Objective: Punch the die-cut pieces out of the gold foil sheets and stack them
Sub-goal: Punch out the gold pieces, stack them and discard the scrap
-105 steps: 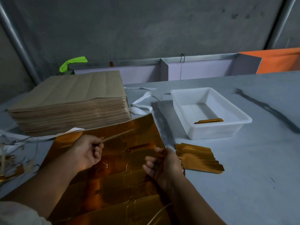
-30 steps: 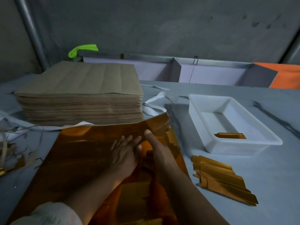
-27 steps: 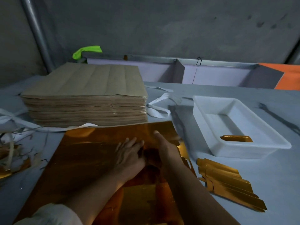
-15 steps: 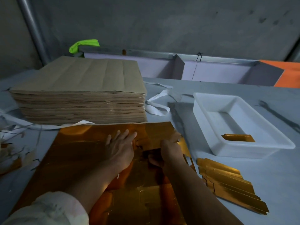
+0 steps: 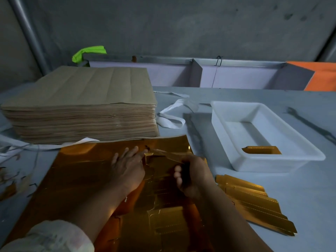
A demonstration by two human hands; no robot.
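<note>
A gold foil sheet (image 5: pixel 81 171) lies flat on the grey table in front of me, with die-cut outlines showing across it. My left hand (image 5: pixel 127 166) presses flat on the sheet with straight fingers. My right hand (image 5: pixel 192 173) grips a die-cut piece (image 5: pixel 167 155) that is lifted partly out of the sheet near its far right corner. A fanned stack of punched gold pieces (image 5: pixel 254 202) lies on the table to the right of the sheet.
A tall stack of brown-backed sheets (image 5: pixel 80 106) stands at the back left. A white plastic tray (image 5: pixel 300 142) at the right holds a gold piece (image 5: pixel 261 149). White strapping (image 5: pixel 171 113) lies between them. Foil scraps (image 5: pixel 11 186) lie at the left edge.
My right hand has curled around a die-cut piece and pulled it up out of the sheet. My left hand stays flat on the foil.
</note>
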